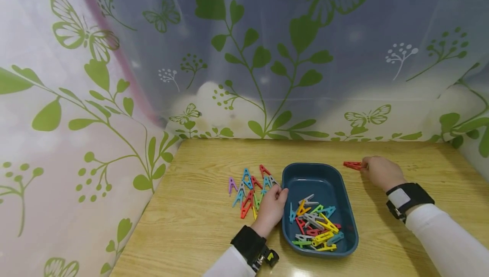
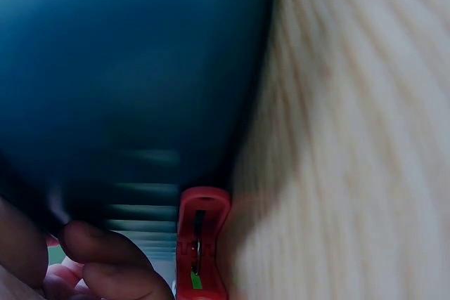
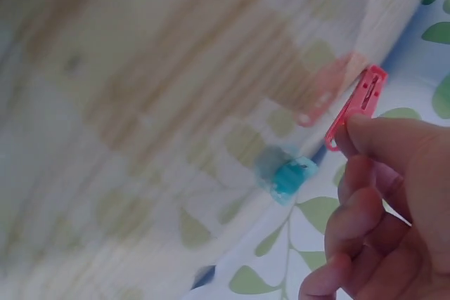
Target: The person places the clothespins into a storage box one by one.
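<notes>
My right hand point(image 1: 383, 172) pinches a red clothespin point(image 1: 351, 165) between thumb and fingertips, to the right of a dark blue plastic tub point(image 1: 311, 183). In the right wrist view that clothespin point(image 3: 367, 93) points away from the fingertips, low over the wood. My left hand point(image 1: 270, 210) grips the tub's left rim with curled fingers, which show against the tub wall point(image 2: 133, 68) in the left wrist view. Several clothespins point(image 1: 313, 221), in grey, yellow, red, green, orange and blue, lie heaped at the tub's near end.
Left of the tub, several loose clothespins point(image 1: 247, 202) lie spread on the wooden table point(image 1: 191, 226), and one red clothespin point(image 2: 202, 244) is close beside the tub wall. A leaf-and-butterfly printed curtain point(image 1: 244, 77) hangs behind the table. Blurred, a small turquoise thing point(image 3: 290, 175) shows in the right wrist view.
</notes>
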Tool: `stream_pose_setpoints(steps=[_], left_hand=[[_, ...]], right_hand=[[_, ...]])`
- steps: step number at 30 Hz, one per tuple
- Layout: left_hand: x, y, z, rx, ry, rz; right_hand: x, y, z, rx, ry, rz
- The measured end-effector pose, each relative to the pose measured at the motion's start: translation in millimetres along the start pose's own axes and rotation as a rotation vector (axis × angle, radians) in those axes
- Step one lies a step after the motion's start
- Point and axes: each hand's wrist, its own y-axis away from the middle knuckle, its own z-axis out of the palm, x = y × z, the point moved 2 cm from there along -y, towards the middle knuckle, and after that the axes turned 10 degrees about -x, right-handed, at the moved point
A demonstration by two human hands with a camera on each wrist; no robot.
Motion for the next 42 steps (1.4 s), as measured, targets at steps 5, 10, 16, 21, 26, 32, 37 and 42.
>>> stream_pose_setpoints(steps=[5, 10, 16, 21, 26, 32, 37, 42], left_hand=[[-0.4, 0.3, 0.0, 0.0, -0.001, -0.004], [0.0, 0.1, -0.6, -0.007, -0.001, 0.0], [-0.3, -1.3, -0.7, -0.008, -0.005, 0.002], [-0.8, -1.7, 0.0, -0.011, -0.004, -0.001], [-0.9, -0.8, -0.4, -0.015, 0.002, 0.007], [-0.5, -0.5, -0.4, -0.016, 0.003, 0.007], [0.4, -0.3, -0.3, -0.013, -0.001, 0.01], [0.6, -0.7, -0.4, -0.015, -0.003, 0.009]], right_hand=[[-7, 3, -7, 0.067, 0.005, -0.008], [-29, 15, -25, 0.176, -0.016, -0.036], [-63, 37, -37, 0.334, -0.015, -0.125], [-91, 57, -34, 0.386, 0.0, -0.19], [-115, 74, -23, 0.313, -0.017, -0.234], [-127, 85, -7, 0.188, -0.038, -0.268], [-129, 89, -1, 0.184, -0.04, -0.279], [-130, 91, 4, 0.18, -0.021, -0.28]])
